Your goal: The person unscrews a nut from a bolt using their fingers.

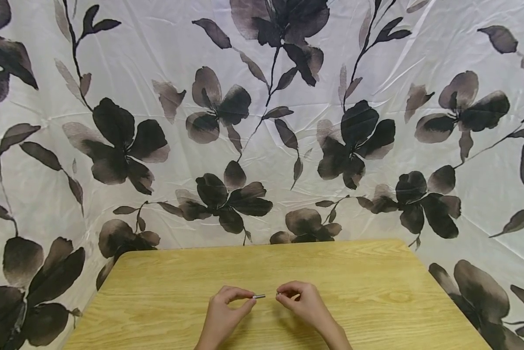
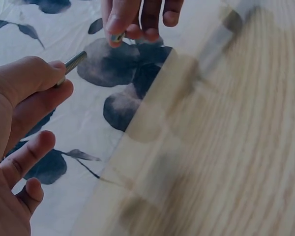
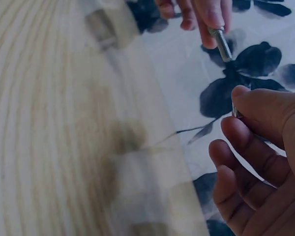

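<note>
In the head view my left hand (image 1: pixel 227 313) pinches a silver bolt (image 1: pixel 260 296) between thumb and index finger, over the front half of the table. The threaded shank (image 2: pixel 76 62) points right, toward the other hand; its head end is mostly covered by the fingertips. Facing it across a small gap, my right hand (image 1: pixel 305 304) pinches a small metal nut (image 2: pixel 118 37) between thumb and index finger. Only a sliver of the nut (image 3: pixel 235 110) shows past the thumb in the right wrist view. Bolt and nut are apart. The other fingers of both hands are loosely bent.
A wooden table (image 1: pixel 165 272) with rounded far corners lies under both hands. Behind and beside it hangs a white cloth (image 1: pixel 297 194) printed with dark flowers. The glossy tabletop (image 2: pixel 236 147) reflects the pattern in the wrist views.
</note>
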The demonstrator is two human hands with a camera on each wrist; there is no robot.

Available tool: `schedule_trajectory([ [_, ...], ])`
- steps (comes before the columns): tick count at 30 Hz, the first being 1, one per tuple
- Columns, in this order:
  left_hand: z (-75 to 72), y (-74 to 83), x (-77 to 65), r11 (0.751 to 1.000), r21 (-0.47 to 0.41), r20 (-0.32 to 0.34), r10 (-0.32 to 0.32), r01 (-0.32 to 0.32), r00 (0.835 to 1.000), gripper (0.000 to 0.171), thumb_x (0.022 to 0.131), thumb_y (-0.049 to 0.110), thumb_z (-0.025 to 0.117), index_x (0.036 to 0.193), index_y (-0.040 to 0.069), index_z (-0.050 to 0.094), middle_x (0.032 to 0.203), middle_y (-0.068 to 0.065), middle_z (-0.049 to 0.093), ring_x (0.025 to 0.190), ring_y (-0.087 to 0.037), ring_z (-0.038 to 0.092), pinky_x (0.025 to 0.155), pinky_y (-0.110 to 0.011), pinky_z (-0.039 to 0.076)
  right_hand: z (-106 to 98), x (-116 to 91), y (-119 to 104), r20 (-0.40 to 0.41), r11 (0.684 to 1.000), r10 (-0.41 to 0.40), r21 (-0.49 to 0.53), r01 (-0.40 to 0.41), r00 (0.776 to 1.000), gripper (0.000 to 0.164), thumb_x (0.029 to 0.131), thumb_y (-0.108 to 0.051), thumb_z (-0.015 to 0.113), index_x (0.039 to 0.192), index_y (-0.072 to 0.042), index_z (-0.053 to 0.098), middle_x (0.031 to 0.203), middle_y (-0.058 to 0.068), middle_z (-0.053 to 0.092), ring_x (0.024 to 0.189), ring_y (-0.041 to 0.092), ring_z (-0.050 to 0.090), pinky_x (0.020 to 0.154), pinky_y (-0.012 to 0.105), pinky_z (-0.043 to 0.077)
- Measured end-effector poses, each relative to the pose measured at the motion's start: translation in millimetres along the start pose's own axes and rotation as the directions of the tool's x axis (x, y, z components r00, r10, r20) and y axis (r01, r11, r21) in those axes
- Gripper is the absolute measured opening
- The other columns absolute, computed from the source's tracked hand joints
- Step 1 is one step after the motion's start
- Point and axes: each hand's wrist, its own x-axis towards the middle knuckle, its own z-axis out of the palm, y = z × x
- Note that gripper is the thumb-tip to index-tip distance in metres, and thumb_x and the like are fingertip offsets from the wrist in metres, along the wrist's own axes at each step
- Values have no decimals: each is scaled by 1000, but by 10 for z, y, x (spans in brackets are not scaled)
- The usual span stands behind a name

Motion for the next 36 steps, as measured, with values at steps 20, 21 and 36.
schedule_trajectory([
  [20, 58, -202, -25, 997, 83, 131, -22, 12, 991, 7, 85, 24, 86, 88, 27, 81, 89, 15, 74, 89, -6, 60, 82, -28, 49, 89, -27, 156, 83, 1000, 30, -1, -30, 996, 18, 95, -23, 76, 100, -6, 81, 91, 0, 78, 73, 1, 64, 64, 21, 54],
  [21, 60, -209, -28, 996, 88, 133, -23, 11, 991, 7, 85, 24, 86, 88, 27, 81, 89, 15, 74, 89, -5, 60, 83, -29, 49, 92, -27, 159, 89, 999, 34, 3, -35, 995, 18, 95, -23, 76, 100, -6, 81, 91, 0, 78, 72, 2, 65, 63, 21, 54],
  [36, 96, -287, -32, 994, 107, 224, -54, 31, 973, 5, 87, 24, 84, 89, 27, 81, 91, 15, 73, 91, -8, 60, 81, -27, 52, 139, -48, 205, 136, 996, 81, 19, -85, 987, 16, 94, -22, 77, 99, -7, 81, 88, -3, 76, 58, 2, 60, 51, 21, 50],
])
